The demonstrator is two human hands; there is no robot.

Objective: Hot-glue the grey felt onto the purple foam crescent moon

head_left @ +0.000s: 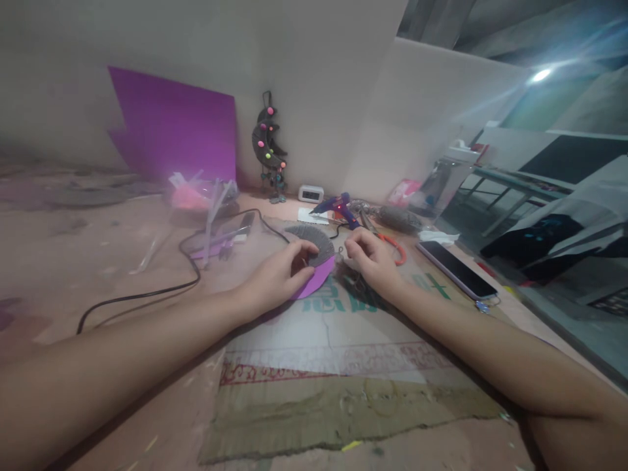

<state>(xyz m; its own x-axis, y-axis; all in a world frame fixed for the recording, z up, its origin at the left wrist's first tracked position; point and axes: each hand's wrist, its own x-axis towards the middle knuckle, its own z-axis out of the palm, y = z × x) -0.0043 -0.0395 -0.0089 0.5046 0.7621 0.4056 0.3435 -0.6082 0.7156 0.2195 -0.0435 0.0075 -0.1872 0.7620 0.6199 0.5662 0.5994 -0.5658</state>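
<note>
Purple sheet: one large piece (181, 124) standing against the wall at the left.
Plastic bag: one, clear (189, 196), with something pink inside, on the table (161, 392).
Black cable: one (142, 297), curving across the table at the left.
Ornament: one crescent-shaped ornament (267, 140), upright by the wall, with at least five small coloured balls.
Left hand: this hand (279, 275) has its fingers curled in a narrow grip, index on the grey crescent and thumb against the purple piece.
Grey crescent: one, wrapped in strands (321, 242), at the left fingers, over the cardboard.
Purple piece: one, curved-edged (314, 280), just below the crescent and partly overlapped by it.
Digital clock: one, white (311, 193); digits too small to read.
Cardboard: one sheet (275, 418), with a red scrollwork band and green printed characters (432, 286), partly covered and too blurred to read.
Glue gun: one, dark blue (346, 210), with a red light, beyond the hands.
Right hand: this hand (370, 258) has thumb and index drawn close together, just right of the crescent; whether they hold anything, I cannot tell.
Scissors: one pair, orange-handled (400, 252), beyond the right hand.
Phone: one (456, 268), dark screen up, at the right.
</note>
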